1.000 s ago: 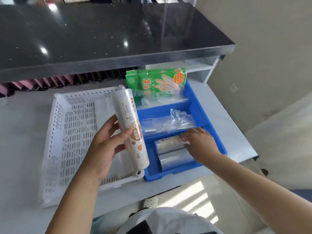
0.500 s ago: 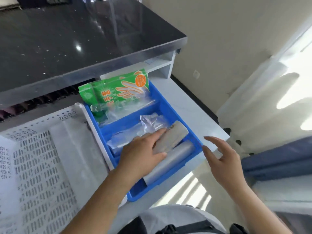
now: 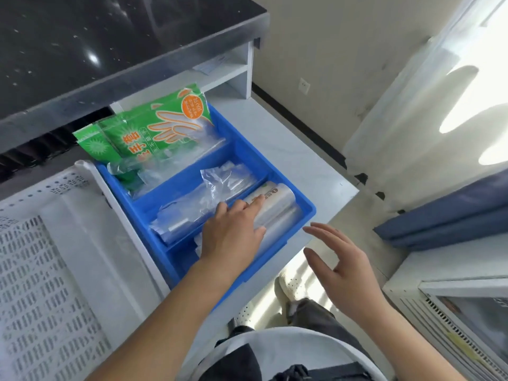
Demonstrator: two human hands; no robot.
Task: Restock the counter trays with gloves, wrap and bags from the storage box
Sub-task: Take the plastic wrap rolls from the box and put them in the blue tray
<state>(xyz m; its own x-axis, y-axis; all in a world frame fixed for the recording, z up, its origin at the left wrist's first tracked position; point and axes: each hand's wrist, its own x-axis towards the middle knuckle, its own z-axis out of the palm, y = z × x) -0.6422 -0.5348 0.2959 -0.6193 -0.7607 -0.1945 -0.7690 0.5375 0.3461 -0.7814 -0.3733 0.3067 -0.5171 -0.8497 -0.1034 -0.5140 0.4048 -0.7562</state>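
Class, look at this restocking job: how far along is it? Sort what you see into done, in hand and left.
Done: green glove packs fill the blue tray's back compartment, clear bags the middle one. In hand: the left hand rests flat on wrap rolls in the front compartment; the right hand hovers open beside the tray. Left: the white perforated tray looks nearly bare.

We see a pale tabletop (image 3: 277, 149) carrying a blue tray (image 3: 308, 213) directly under our left fingers (image 3: 248, 206), and a white perforated basket (image 3: 55, 270) touching it on the left.
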